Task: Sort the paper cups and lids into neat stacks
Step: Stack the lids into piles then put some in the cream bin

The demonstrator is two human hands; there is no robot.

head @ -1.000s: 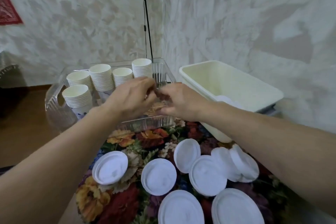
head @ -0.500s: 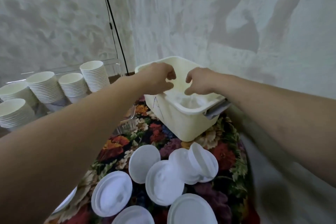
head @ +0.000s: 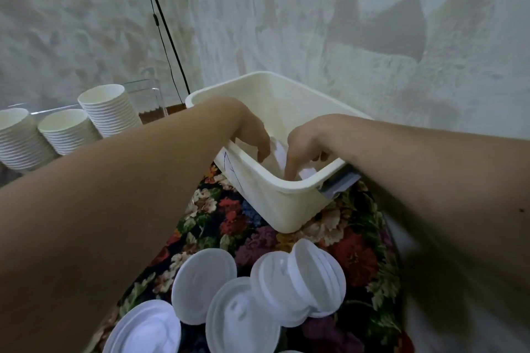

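**Both hands reach down into a cream bin after white lids**

A person's two bare forearms stretch forward from the camera and dip into a cream plastic bin [head: 286,209] standing on a floral tablecloth [head: 229,226]. The left hand [head: 252,132] has its fingers curled downward inside the bin's near left wall. The right hand [head: 301,146] points its fingers [head: 289,169] steeply down near the bin's front corner. Between and just below the two hands lie white pieces [head: 279,152], probably lids, though they are partly hidden and hard to make out. The right fingertips touch or nearly touch this white material; the left fingertips sit just beside it. Whether either hand actually grips a piece cannot be told, because the bin's rim and the hands themselves hide the fingertips.

The relation that matters: the white pieces lie directly under the gap between the hands, slightly nearer the right one, so the right hand seems better placed to lift them.

Back toward the person from the hands, loose white lids [head: 203,284] lie scattered and overlapping on the cloth, with a short leaning stack of lids [head: 312,278] among them. Far to the left of the left hand, nested paper cup stacks [head: 110,112] stand in rows.
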